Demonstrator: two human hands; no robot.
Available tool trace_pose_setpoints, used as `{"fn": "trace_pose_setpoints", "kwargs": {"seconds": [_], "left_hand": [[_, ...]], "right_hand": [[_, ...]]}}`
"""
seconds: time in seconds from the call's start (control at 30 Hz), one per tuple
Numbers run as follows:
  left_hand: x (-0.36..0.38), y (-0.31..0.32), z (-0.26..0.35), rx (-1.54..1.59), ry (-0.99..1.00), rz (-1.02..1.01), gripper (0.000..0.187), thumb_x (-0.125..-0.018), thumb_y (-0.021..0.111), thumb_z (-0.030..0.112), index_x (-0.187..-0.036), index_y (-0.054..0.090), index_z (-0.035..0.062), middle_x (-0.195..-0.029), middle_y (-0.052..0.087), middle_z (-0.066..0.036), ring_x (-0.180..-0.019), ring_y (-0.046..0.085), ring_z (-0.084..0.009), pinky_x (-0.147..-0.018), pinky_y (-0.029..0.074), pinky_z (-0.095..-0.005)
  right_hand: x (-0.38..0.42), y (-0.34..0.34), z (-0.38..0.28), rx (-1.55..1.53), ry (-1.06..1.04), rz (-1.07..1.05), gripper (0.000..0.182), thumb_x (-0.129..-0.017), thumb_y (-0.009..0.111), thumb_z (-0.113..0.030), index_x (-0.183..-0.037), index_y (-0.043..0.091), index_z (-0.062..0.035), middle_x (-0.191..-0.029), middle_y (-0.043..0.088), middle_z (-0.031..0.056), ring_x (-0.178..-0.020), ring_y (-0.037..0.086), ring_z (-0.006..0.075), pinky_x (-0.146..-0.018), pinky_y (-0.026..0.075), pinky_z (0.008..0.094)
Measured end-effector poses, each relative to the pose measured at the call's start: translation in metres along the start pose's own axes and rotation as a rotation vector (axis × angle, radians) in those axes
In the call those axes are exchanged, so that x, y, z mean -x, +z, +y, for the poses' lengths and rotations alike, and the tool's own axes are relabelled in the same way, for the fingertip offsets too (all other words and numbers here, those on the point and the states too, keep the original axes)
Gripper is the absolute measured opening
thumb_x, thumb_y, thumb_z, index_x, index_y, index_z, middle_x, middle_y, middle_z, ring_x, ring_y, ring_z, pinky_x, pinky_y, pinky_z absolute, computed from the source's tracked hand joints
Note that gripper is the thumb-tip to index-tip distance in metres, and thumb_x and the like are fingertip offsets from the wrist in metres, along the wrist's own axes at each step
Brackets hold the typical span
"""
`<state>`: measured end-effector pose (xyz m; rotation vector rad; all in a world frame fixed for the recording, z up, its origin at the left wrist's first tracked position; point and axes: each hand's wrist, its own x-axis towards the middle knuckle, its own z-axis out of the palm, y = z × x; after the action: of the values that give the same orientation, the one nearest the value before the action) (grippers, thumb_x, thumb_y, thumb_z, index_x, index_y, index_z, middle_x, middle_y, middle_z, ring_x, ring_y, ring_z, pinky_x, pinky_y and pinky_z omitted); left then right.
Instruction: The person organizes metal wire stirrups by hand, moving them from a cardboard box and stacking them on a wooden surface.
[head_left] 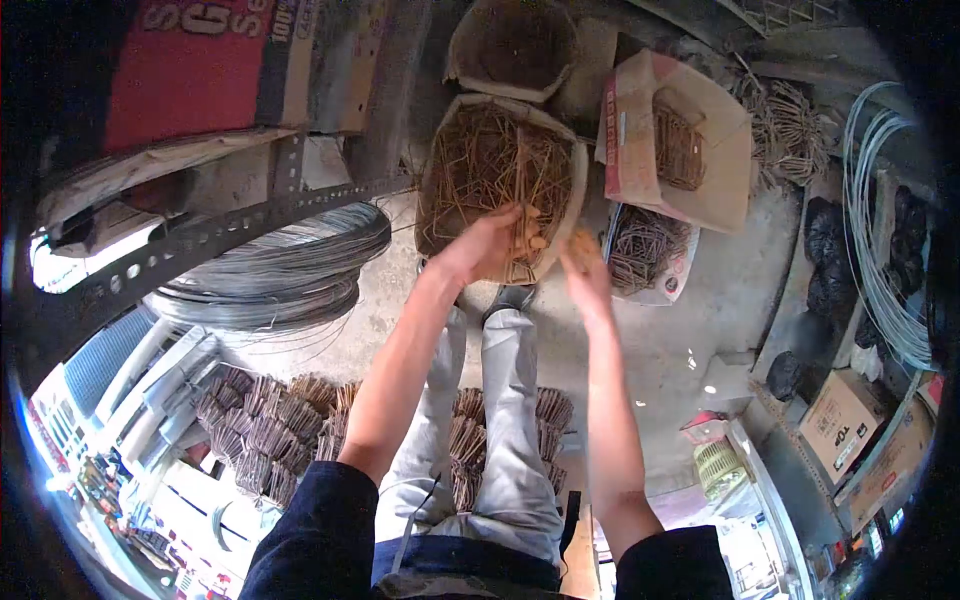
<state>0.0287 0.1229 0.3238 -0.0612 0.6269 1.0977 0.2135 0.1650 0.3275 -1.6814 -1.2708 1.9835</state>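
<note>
A cardboard box (575, 205) full of rusty bent metal rods (470, 165) sits on the floor in front of my feet. At its near right side, my left hand (495, 243) curls its fingers around a few of these rods, some upright between the fingers. My right hand (585, 262) is just outside the box's right edge, smeared by motion, so its grip does not show. Close to it on the right is a smaller box (668, 295) holding dark bent metal pieces (640, 250).
A tilted red and white carton (720, 140) holds rusty pieces. Another container (512, 50) stands behind. Coiled wire (280, 270) lies left, below a perforated metal shelf edge (200, 235). Bundled rusty pieces (265, 430) are stacked behind my legs. Thin wire loops (870, 240) hang at right.
</note>
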Motion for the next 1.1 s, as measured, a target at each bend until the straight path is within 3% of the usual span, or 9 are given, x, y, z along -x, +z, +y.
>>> {"fn": "trace_pose_setpoints", "kwargs": {"seconds": [0.07,0.27,0.4,0.6,0.87,0.9,0.93,1.0,1.1], "left_hand": [[-0.001,0.01,-0.005,-0.238,-0.105,0.307,0.035,-0.095,0.033,0.032,-0.117,0.043,0.0072,-0.095,0.057,-0.006,-0.091,0.056,-0.0193,-0.08,0.047,-0.0371],[0.038,0.035,-0.008,-0.281,-0.084,0.346,0.05,-0.093,0.028,0.041,-0.12,0.043,0.002,-0.116,0.052,-0.011,-0.098,0.055,-0.0222,-0.092,0.04,-0.0372],[0.089,0.119,0.008,-0.063,-0.204,0.538,0.052,-0.092,0.026,0.044,-0.122,0.043,0.0045,-0.117,0.052,-0.012,-0.1,0.053,-0.0252,-0.091,0.041,-0.0417],[0.105,0.108,-0.018,0.014,-0.187,0.349,0.046,-0.092,0.032,0.041,-0.11,0.051,0.0032,-0.105,0.058,-0.012,-0.097,0.053,-0.0281,-0.089,0.042,-0.0415],[0.146,0.187,0.018,0.072,-0.31,0.237,0.057,-0.089,0.028,0.052,-0.117,0.046,0.0061,-0.116,0.051,-0.013,-0.104,0.046,-0.027,-0.093,0.032,-0.0413],[0.151,0.203,0.027,0.139,-0.35,0.201,0.059,-0.088,0.03,0.053,-0.121,0.043,0.0055,-0.122,0.047,-0.014,-0.11,0.042,-0.0282,-0.095,0.029,-0.0428],[0.157,0.22,0.035,0.148,-0.333,0.203,0.059,-0.088,0.03,0.053,-0.121,0.043,0.0055,-0.122,0.047,-0.014,-0.11,0.042,-0.0282,-0.095,0.029,-0.0428],[0.169,0.254,0.05,0.147,-0.355,0.293,0.07,-0.085,0.031,0.058,-0.126,0.036,0.0014,-0.13,0.039,-0.017,-0.118,0.035,-0.0307,-0.099,0.025,-0.044],[0.179,0.28,0.064,-0.133,-0.419,0.344,0.075,-0.082,0.027,0.065,-0.126,0.037,0.0041,-0.133,0.036,-0.016,-0.118,0.035,-0.0314,-0.1,0.022,-0.0457]], "right_hand": [[0.015,0.021,0.0,0.395,-0.341,0.224,0.045,-0.086,0.056,-0.032,-0.113,0.051,0.003,-0.112,0.055,0.0141,-0.106,0.051,0.021,-0.092,0.037,0.0304],[0.05,0.052,0.006,0.023,-0.133,0.007,0.057,-0.084,0.053,-0.045,-0.115,0.048,0.0022,-0.108,0.057,0.0139,-0.104,0.05,0.0203,-0.088,0.037,0.0305],[0.096,0.062,-0.007,0.053,-0.012,-0.175,0.036,-0.086,0.054,-0.038,-0.096,0.054,-0.003,-0.089,0.059,0.0068,-0.091,0.057,0.0158,-0.074,0.045,0.03],[0.155,0.052,-0.053,0.241,-0.167,0.076,0.047,-0.082,0.056,-0.037,-0.108,0.05,0.002,-0.099,0.06,0.0222,-0.095,0.057,0.0347,-0.082,0.044,0.0394],[0.192,0.031,-0.122,0.354,-0.255,0.001,0.047,-0.083,0.052,-0.036,-0.112,0.051,0.0013,-0.097,0.058,0.0259,-0.095,0.055,0.0391,-0.083,0.043,0.0421],[0.164,0.034,-0.085,0.389,-0.607,0.16,0.03,-0.089,0.049,-0.02,-0.105,0.051,0.0053,-0.07,0.064,0.013,-0.052,0.062,0.0198,-0.048,0.049,0.0305],[0.143,0.033,-0.067,0.387,-0.631,0.187,0.027,-0.09,0.046,-0.019,-0.1,0.052,0.0052,-0.069,0.064,0.0125,-0.05,0.061,0.0191,-0.048,0.05,0.0292],[0.226,0.02,-0.184,0.073,-0.222,-0.186,0.025,-0.092,0.042,-0.016,-0.096,0.053,0.0057,-0.073,0.064,0.0132,-0.053,0.062,0.0203,-0.05,0.051,0.0292],[0.214,0.013,-0.189,-0.035,-0.202,-0.269,0.024,-0.093,0.037,-0.012,-0.095,0.054,0.0049,-0.085,0.063,0.0143,-0.063,0.063,0.0221,-0.054,0.052,0.0296]]}}
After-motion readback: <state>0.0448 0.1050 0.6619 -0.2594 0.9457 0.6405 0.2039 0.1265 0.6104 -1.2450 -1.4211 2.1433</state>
